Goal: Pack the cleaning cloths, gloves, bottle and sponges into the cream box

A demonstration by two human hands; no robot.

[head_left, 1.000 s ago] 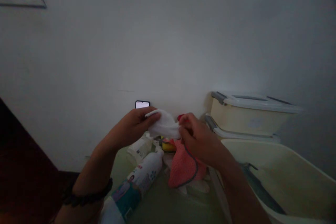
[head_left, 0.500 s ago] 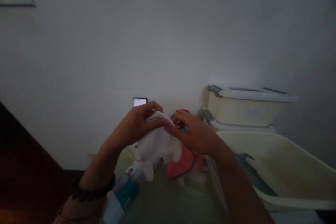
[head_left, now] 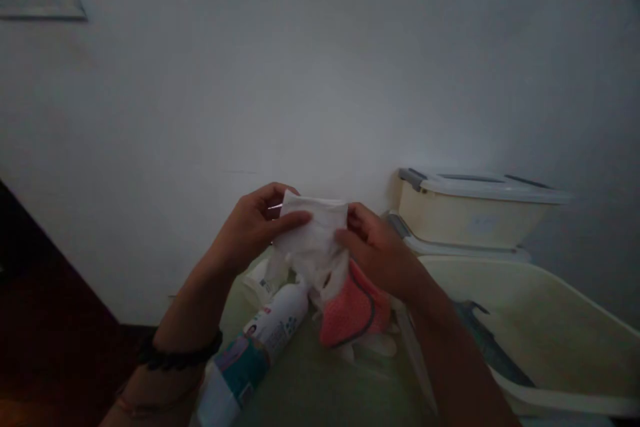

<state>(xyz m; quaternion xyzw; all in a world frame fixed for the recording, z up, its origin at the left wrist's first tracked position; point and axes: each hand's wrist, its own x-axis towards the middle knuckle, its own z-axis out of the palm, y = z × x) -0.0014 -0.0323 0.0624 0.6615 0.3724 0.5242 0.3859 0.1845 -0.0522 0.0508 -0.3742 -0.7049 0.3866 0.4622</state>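
Holding the glove (head_left: 315,227): the left hand (head_left: 257,225) is pinching one side, with its thumb lying over the front, and the right hand (head_left: 373,247) is pinching the other side, with its thumb in front too.
Glove: it is white, and it is hanging between the two hands, up over the table (head_left: 320,393). Its straight edge is stretching along the top, and its lower part is drooping in soft folds.
Bracelet (head_left: 180,355): it is black, and it is circling the left wrist.
Bottle (head_left: 246,361): it is lying slanted on the table, lower than the left hand, showing a white and blue-green side.
Cloth (head_left: 350,313): it is pink with a dark edge, and it is lying on the table just below the right hand. White tips (head_left: 380,345) are poking out under it.
Tub (head_left: 575,320): it is sitting to the right, holding a long dark green thing (head_left: 493,343).
Box (head_left: 475,217): it is standing behind the tub, near the wall (head_left: 300,80), wearing a pale lid (head_left: 480,183).
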